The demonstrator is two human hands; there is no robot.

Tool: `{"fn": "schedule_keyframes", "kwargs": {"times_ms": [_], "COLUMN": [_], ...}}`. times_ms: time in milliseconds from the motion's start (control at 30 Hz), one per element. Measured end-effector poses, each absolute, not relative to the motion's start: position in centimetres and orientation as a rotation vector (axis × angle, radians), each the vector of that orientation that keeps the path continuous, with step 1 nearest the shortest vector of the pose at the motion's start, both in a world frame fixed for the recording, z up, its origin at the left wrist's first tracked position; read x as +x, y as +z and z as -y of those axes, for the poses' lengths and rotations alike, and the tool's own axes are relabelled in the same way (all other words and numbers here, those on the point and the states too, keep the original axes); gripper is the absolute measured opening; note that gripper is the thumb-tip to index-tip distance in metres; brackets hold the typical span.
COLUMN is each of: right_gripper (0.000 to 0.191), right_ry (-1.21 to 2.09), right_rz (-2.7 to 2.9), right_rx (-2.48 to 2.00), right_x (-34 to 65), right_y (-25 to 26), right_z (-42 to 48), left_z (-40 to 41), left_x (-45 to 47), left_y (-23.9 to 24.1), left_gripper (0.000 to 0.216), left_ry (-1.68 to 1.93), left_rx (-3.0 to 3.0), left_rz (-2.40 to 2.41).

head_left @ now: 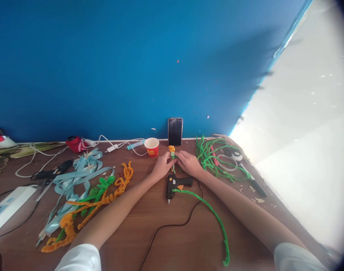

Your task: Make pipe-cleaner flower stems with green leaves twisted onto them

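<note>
Both my hands meet at the far middle of the brown table [188, 241]. My left hand [161, 165] and my right hand [188, 163] pinch a small pipe-cleaner flower [172, 149] with an orange head and a green stem, held upright between them. A long green pipe cleaner [217, 218] trails from under my hands toward the near right. Just below my hands a black glue gun [174, 184] lies on the table, its black cord [166, 227] running toward me.
A phone [175, 131] leans on the blue wall beside a red paper cup [152, 146]. Green pipe cleaners [214, 158] are piled at right. Light blue ribbons [78, 173], orange and green twisted pieces [98, 197], cables and a white box [8, 205] fill the left.
</note>
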State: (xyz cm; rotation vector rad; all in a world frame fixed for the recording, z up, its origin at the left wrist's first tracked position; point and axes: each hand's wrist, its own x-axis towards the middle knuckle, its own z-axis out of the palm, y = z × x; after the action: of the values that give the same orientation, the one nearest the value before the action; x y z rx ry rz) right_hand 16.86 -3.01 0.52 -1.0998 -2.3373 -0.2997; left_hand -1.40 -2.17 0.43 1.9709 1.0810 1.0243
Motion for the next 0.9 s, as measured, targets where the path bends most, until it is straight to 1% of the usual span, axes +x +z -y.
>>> {"fn": "schedule_keyframes", "kwargs": {"times_ms": [200, 300, 400, 533, 767, 900], "right_gripper": [0.024, 0.024, 0.023, 0.02, 0.02, 0.019], "right_ry": [-0.305, -0.315, -0.315, -0.249, -0.169, -0.116], "right_rz": [2.304, 2.294, 2.309, 2.315, 2.278, 2.233], "right_rx": [-1.104, -1.094, -1.074, -1.059, -1.117, -1.167], "right_x": [16.95, 16.98, 17.01, 17.06, 17.08, 17.18], "right_y": [0.22, 0.11, 0.07, 0.15, 0.34, 0.17], "right_z": [2.93, 2.91, 2.87, 2.86, 2.95, 2.9], "left_z": [2.66, 2.78, 2.94, 2.99, 2.81, 2.72], "left_x": [-1.25, -1.22, -1.25, -1.3, -1.34, -1.33], "left_y": [0.75, 0.94, 1.18, 0.95, 0.5, 0.74], "left_gripper": [0.017, 0.015, 0.018, 0.018, 0.015, 0.02], "left_ry": [1.041, 1.148, 1.268, 1.218, 1.197, 1.222], "left_rx": [1.996, 2.102, 2.222, 2.282, 2.2, 2.143], "left_rz": [-1.096, -1.142, -1.119, -1.142, -1.134, -1.101]}}
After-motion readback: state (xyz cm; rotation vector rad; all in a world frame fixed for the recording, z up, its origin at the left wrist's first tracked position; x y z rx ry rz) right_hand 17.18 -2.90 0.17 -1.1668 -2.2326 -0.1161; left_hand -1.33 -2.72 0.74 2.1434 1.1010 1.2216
